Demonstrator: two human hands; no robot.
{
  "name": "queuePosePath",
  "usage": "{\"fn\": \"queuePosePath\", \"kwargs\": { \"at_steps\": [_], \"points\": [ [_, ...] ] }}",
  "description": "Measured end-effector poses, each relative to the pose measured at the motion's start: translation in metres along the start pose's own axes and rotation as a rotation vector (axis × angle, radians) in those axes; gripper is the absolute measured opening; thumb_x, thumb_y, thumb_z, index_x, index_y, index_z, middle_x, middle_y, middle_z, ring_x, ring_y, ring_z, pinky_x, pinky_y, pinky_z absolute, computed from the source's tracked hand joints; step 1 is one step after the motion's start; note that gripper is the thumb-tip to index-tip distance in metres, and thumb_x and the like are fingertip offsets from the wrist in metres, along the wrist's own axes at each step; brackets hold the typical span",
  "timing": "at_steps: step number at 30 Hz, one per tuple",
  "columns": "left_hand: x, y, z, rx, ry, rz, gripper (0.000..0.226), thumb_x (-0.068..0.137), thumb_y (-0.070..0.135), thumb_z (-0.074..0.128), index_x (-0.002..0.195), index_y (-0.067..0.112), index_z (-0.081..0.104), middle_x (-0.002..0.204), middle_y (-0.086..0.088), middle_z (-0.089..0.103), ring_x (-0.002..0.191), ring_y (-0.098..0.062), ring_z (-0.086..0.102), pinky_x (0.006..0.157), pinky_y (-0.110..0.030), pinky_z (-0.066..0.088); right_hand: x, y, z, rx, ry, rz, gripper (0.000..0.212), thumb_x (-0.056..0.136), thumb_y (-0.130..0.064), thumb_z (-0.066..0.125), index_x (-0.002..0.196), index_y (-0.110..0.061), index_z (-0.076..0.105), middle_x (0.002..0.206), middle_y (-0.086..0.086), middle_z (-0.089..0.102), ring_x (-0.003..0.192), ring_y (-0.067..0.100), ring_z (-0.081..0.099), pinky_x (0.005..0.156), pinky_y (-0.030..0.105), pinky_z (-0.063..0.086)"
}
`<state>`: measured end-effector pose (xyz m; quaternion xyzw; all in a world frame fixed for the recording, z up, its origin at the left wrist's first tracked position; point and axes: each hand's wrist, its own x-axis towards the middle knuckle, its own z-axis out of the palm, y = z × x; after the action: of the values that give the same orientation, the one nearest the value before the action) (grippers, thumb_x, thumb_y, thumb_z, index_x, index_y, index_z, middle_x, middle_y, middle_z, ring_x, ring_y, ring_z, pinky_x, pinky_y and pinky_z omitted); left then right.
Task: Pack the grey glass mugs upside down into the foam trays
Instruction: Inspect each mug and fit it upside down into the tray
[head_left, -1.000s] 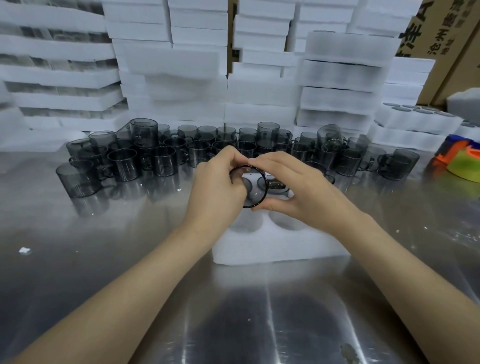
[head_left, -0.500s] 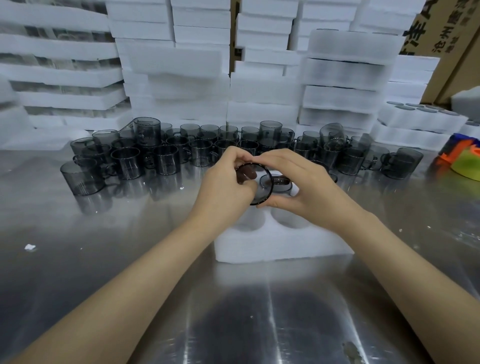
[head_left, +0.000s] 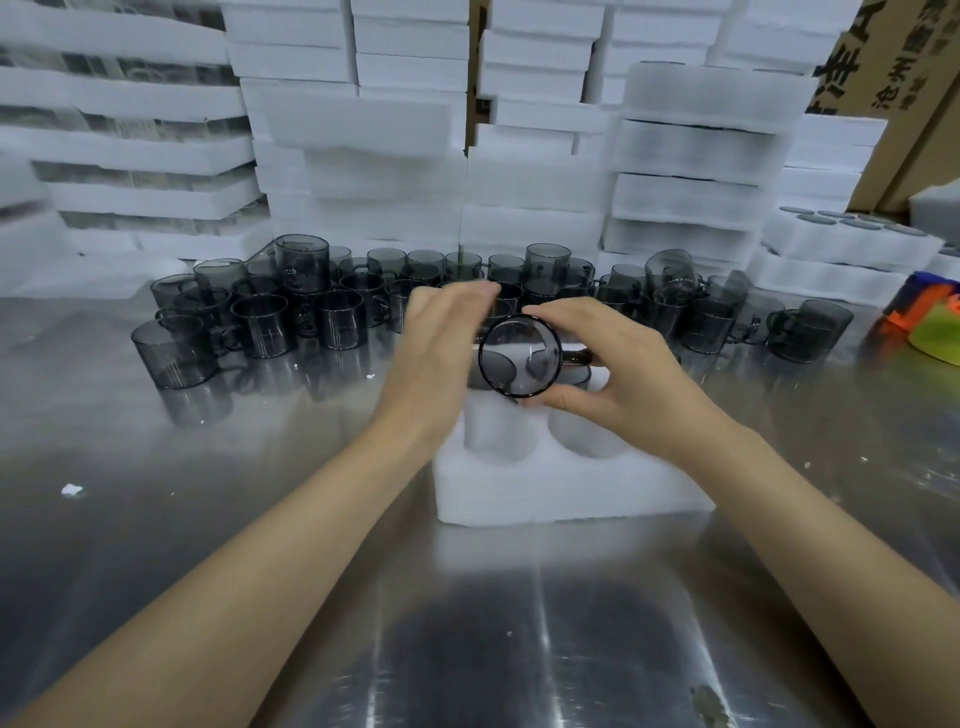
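Over the steel table (head_left: 208, 519), the right hand (head_left: 618, 384) grips a translucent grey mug (head_left: 519, 358), rim toward camera; left hand (head_left: 441, 353) slack.

On table (head_left: 208, 519), centre, before me: tray (head_left: 566, 493). Above its far half, mug (head_left: 519, 358) in my right hand (head_left: 618, 384); my left hand (head_left: 441, 353) just left of it. Behind tray: loose mugs (head_left: 311, 317) in a row. Behind those: foam stacks (head_left: 519, 171).

The cardboard box (head_left: 906, 130) carries black Chinese print, "沧州" legible.
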<state>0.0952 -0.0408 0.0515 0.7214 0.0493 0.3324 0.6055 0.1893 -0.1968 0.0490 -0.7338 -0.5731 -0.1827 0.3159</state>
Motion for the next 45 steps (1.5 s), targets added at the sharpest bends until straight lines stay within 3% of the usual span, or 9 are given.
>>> {"fn": "queuePosePath", "kwargs": {
  "at_steps": [6, 10, 13, 18, 22, 26, 36, 41, 45],
  "points": [
    [0.025, -0.022, -0.029, -0.062, 0.406, -0.204, 0.020, 0.098, 0.011, 0.053, 0.111, 0.013, 0.068, 0.073, 0.005, 0.059, 0.066, -0.005, 0.053, 0.065, -0.017, 0.043, -0.001, 0.000, -0.002, -0.009, 0.002, 0.055, 0.064, 0.078, -0.043, 0.068, 0.134, -0.017, 0.051, 0.122, -0.015, 0.051, 0.113, 0.000, 0.050, 0.100, 0.017, 0.039],
    [0.027, -0.042, -0.037, -0.031, 0.446, -0.289, 0.023, 0.094, -0.002, 0.053, 0.113, 0.002, 0.065, 0.078, 0.002, 0.062, 0.073, -0.008, 0.057, 0.081, -0.027, 0.048, -0.001, 0.000, -0.002, -0.014, 0.004, 0.055, 0.063, 0.078, -0.041, 0.070, 0.134, -0.017, 0.051, 0.122, -0.016, 0.050, 0.115, -0.001, 0.049, 0.100, 0.017, 0.039],
    [0.027, -0.041, -0.037, 0.090, 0.412, -0.210, 0.041, 0.084, -0.018, 0.045, 0.103, 0.011, 0.067, 0.092, 0.003, 0.066, 0.079, -0.002, 0.058, 0.088, -0.023, 0.050, -0.002, 0.002, -0.002, -0.026, 0.008, 0.051, 0.063, 0.078, -0.032, 0.077, 0.134, -0.018, 0.051, 0.123, -0.016, 0.050, 0.117, 0.001, 0.048, 0.101, 0.018, 0.039],
    [0.021, -0.015, -0.026, 0.098, 0.223, -0.051, 0.036, 0.087, -0.006, 0.050, 0.094, 0.026, 0.066, 0.095, 0.014, 0.066, 0.085, 0.011, 0.058, 0.079, -0.005, 0.043, -0.002, 0.003, -0.001, -0.042, 0.027, 0.049, 0.063, 0.078, -0.029, 0.078, 0.134, -0.016, 0.052, 0.123, -0.016, 0.049, 0.116, 0.000, 0.048, 0.101, 0.019, 0.040],
    [0.015, -0.012, -0.018, 0.151, -0.075, -0.288, 0.034, 0.086, 0.006, 0.055, 0.110, 0.029, 0.064, 0.118, 0.010, 0.060, 0.115, -0.006, 0.052, 0.100, -0.028, 0.040, -0.001, 0.004, -0.001, -0.050, 0.056, 0.059, 0.062, 0.078, -0.027, 0.078, 0.133, -0.013, 0.052, 0.123, -0.013, 0.049, 0.115, -0.004, 0.046, 0.100, 0.014, 0.040],
    [0.012, -0.014, -0.021, 0.201, -0.195, -0.392, 0.038, 0.085, 0.013, 0.064, 0.118, 0.031, 0.062, 0.134, 0.003, 0.051, 0.121, -0.016, 0.052, 0.107, -0.041, 0.040, -0.001, 0.004, -0.002, -0.066, 0.060, 0.068, 0.062, 0.078, -0.028, 0.077, 0.133, -0.013, 0.052, 0.123, -0.013, 0.049, 0.116, -0.005, 0.044, 0.101, 0.013, 0.038],
    [0.019, -0.010, -0.042, 0.152, -0.383, -0.347, 0.051, 0.082, -0.016, 0.055, 0.110, 0.025, 0.067, 0.116, 0.009, 0.067, 0.112, -0.004, 0.058, 0.085, -0.017, 0.044, -0.002, 0.006, -0.001, -0.088, 0.053, 0.074, 0.062, 0.079, -0.029, 0.077, 0.134, -0.015, 0.052, 0.124, -0.015, 0.049, 0.116, -0.005, 0.044, 0.101, 0.013, 0.038],
    [0.020, -0.013, -0.037, 0.149, -0.214, -0.333, 0.050, 0.077, -0.015, 0.053, 0.093, 0.030, 0.070, 0.108, 0.007, 0.068, 0.106, -0.008, 0.060, 0.089, -0.023, 0.047, -0.002, 0.004, -0.002, -0.085, 0.044, 0.084, 0.063, 0.079, -0.031, 0.076, 0.134, -0.016, 0.052, 0.125, -0.016, 0.048, 0.118, -0.004, 0.044, 0.102, 0.021, 0.041],
    [0.019, -0.020, -0.039, 0.330, 0.098, -0.183, 0.048, 0.078, -0.017, 0.044, 0.084, 0.024, 0.069, 0.100, 0.000, 0.066, 0.097, -0.015, 0.059, 0.072, -0.021, 0.045, -0.002, 0.003, -0.003, -0.083, 0.045, 0.086, 0.062, 0.079, -0.031, 0.075, 0.135, -0.017, 0.051, 0.125, -0.017, 0.048, 0.118, -0.002, 0.046, 0.101, 0.025, 0.044]
  ]
}}
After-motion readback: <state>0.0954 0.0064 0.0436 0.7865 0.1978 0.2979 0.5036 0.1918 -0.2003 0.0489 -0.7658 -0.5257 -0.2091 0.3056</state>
